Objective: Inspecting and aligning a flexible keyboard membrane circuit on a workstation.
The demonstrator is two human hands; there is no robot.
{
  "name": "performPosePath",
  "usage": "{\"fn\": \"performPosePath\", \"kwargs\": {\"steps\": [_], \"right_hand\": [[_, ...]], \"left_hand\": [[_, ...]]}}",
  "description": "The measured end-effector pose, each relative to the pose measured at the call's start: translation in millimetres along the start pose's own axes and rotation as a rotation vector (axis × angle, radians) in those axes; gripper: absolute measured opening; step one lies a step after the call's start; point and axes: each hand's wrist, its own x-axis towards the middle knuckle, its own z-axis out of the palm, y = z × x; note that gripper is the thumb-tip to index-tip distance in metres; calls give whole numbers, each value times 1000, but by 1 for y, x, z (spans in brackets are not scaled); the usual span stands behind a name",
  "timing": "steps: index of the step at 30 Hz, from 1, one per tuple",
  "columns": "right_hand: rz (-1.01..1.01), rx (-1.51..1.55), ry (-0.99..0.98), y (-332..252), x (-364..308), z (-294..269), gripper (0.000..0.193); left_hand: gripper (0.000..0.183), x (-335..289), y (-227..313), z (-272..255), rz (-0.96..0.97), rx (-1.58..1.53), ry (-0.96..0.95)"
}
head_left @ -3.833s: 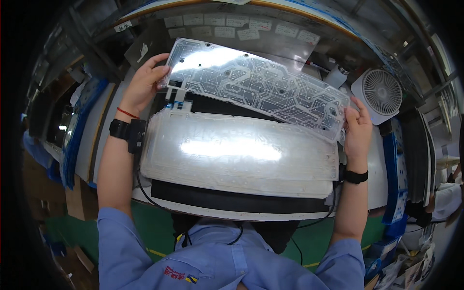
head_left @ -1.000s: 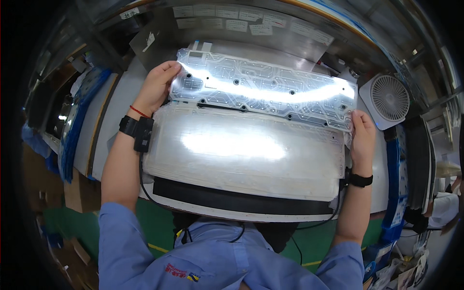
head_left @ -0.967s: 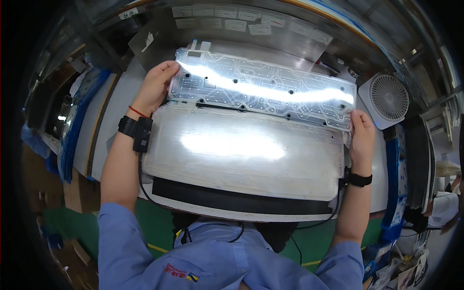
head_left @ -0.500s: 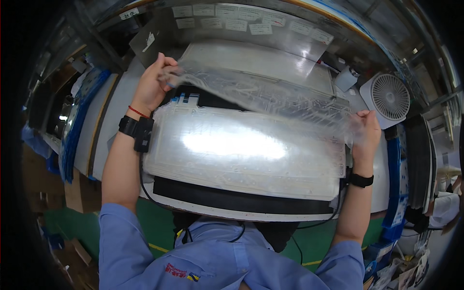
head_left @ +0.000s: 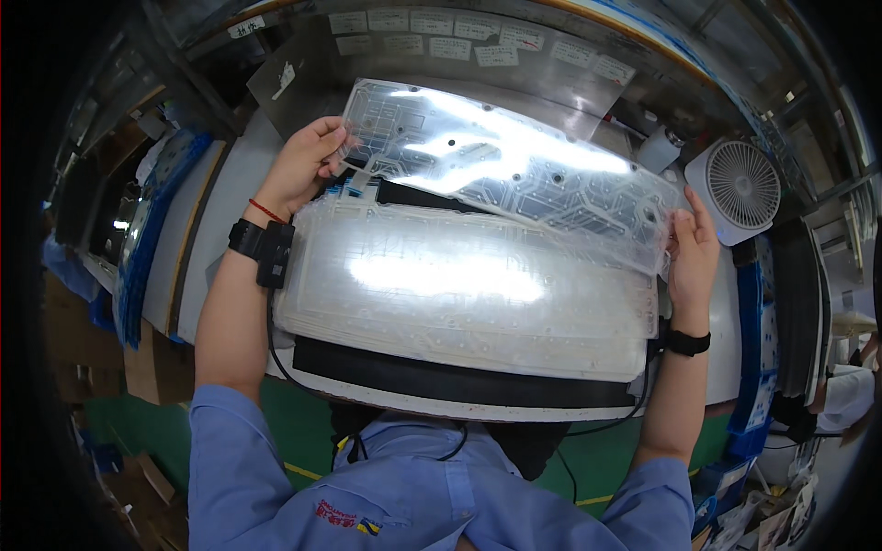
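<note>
A clear keyboard membrane (head_left: 514, 170), printed with fine circuit lines and dotted with small holes, is held up at a slant over the far side of the bench. My left hand (head_left: 310, 158) pinches its left end between thumb and fingers. At the other end, my right hand (head_left: 694, 248) grips the right edge. Below and nearer to me lies a stack of similar membranes (head_left: 432, 317), shining under the light. Striped connector tails (head_left: 358, 189) stick out at the stack's far left corner. The held sheet's near edge hangs over the stack's far edge; whether they touch I cannot tell.
A black mat (head_left: 459, 375) lies under the stack on the white bench (head_left: 726, 349). At the far right stand a white fan (head_left: 742, 184) and a pale bottle (head_left: 657, 151). A metal panel with paper labels (head_left: 432, 46) closes the back. Blue bins (head_left: 755, 367) line the right side.
The membrane was blurred and bowed in motion; it is now flatter, steadier and tilted with its face showing. My left hand has moved slightly nearer to me. The stack has stayed put.
</note>
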Motion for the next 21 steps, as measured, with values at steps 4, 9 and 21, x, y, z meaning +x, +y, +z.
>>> {"fn": "performPosePath", "kwargs": {"steps": [4, 9, 21], "right_hand": [[59, 3, -28, -3, 0, 3, 40], [123, -257, -173, 3, -2, 1, 32], [3, -315, -355, -2, -11, 2, 16]], "left_hand": [[32, 4, -7, -13, 32, -75, 55], [47, 1, 1, 4, 46, -148, 156], [33, 1, -2, -7, 36, -137, 184]]}}
